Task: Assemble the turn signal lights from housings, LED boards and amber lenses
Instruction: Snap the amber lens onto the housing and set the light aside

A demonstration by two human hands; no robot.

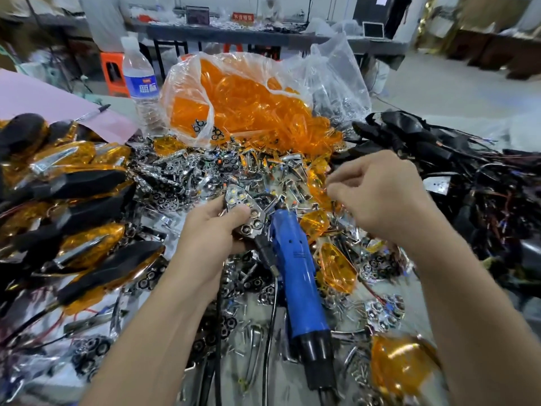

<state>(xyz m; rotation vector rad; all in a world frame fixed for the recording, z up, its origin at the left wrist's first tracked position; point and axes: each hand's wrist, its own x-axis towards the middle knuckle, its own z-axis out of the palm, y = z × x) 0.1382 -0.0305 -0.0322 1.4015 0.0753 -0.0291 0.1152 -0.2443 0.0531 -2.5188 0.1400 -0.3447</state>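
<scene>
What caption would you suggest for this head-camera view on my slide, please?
Left hand grips an LED board, right hand curled beside it, above a blue screwdriver and scattered amber lenses.

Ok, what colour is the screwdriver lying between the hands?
The screwdriver is blue with a black end, clearest in the head view.

Head-worn camera looks forward and down, close over the workbench [243, 385].

Lens bag [248, 104] behind parts pile [181, 171]; assembled lights [73, 200] left; wire harnesses [468, 177] right; screwdriver [298, 273] centre.
</scene>
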